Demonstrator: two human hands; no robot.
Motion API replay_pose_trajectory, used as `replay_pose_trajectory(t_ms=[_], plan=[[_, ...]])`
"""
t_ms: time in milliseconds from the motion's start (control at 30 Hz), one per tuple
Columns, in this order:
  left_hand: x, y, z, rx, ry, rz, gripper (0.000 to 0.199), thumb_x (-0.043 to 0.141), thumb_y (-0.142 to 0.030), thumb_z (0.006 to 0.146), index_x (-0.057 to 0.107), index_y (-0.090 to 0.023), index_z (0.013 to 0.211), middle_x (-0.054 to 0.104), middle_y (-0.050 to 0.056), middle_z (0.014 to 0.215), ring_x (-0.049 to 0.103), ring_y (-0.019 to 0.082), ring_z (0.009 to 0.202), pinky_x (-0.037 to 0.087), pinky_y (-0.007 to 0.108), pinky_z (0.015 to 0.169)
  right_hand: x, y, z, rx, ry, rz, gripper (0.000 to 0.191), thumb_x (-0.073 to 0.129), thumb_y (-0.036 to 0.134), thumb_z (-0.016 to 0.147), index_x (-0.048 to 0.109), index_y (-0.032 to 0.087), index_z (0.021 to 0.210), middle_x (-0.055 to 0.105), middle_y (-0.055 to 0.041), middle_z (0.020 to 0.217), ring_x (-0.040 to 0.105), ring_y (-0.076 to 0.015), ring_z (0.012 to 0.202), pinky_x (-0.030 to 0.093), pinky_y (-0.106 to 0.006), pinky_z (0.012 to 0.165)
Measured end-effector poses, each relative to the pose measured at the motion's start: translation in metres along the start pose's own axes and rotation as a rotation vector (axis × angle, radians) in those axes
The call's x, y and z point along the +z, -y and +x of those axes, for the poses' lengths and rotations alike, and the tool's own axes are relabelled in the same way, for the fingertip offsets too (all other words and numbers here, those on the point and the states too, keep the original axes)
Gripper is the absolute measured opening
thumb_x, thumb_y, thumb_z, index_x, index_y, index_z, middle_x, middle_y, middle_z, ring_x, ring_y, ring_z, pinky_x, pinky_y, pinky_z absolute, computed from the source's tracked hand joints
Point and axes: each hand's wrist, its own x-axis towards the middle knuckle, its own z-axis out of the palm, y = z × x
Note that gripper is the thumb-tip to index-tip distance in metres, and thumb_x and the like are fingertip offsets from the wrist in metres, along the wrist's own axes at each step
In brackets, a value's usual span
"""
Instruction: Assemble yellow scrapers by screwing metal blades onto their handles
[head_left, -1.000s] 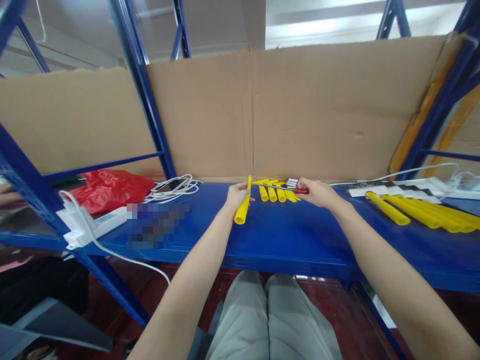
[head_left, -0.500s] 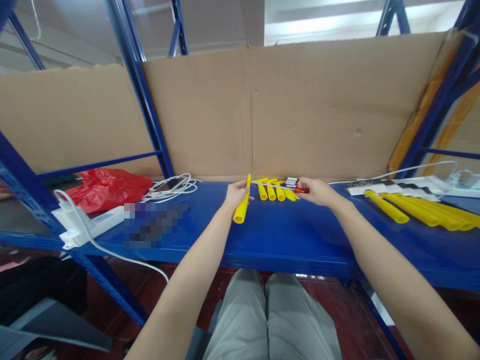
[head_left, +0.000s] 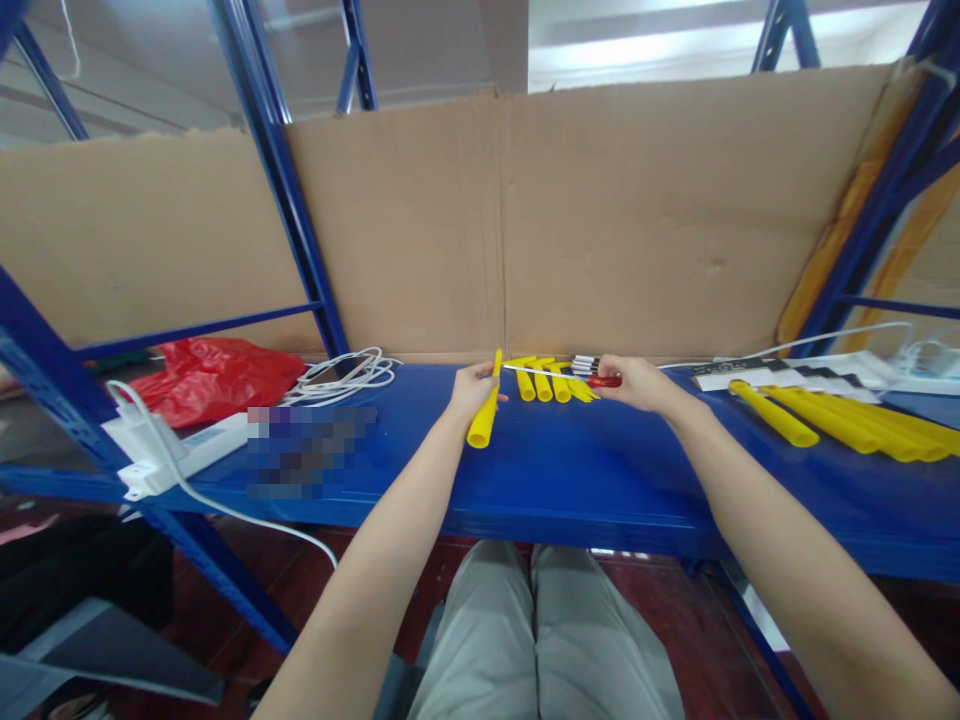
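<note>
Shelf front (head_left: 577, 470) open; screwdriver (head_left: 606, 381), cardboard (head_left: 645, 220) beyond

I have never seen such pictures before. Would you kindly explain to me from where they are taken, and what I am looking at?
There is no machine: a person works bare-handed. The camera is worn on the person's head, looking forward and down. The left hand holds a yellow tube. The right hand holds a red-handled tool, its thin shaft pointing toward that tube. On the blue surface, shorter yellow pieces lie between the hands. Farther right are more yellow tubes; on the left are a white cable, a red plastic bag and a white power strip.
</note>
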Motion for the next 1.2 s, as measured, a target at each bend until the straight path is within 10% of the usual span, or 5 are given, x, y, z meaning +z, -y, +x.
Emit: replay_pose_trajectory(t_ms=[1200], plan=[[0.000,-0.004,-0.003,0.007,-0.013,-0.067,0.044,0.058,-0.005,0.080,0.058,-0.015,0.123,0.067,0.011,0.109,0.064,0.008,0.050,0.042,0.013,0.039,-0.006,0.014,-0.004,0.017,-0.065,-0.268,0.013,0.050,0.031,0.082,0.059,0.024,0.089,0.070,-0.0046,0.082,0.062,-0.0206,0.072,0.034,-0.027,0.057]])
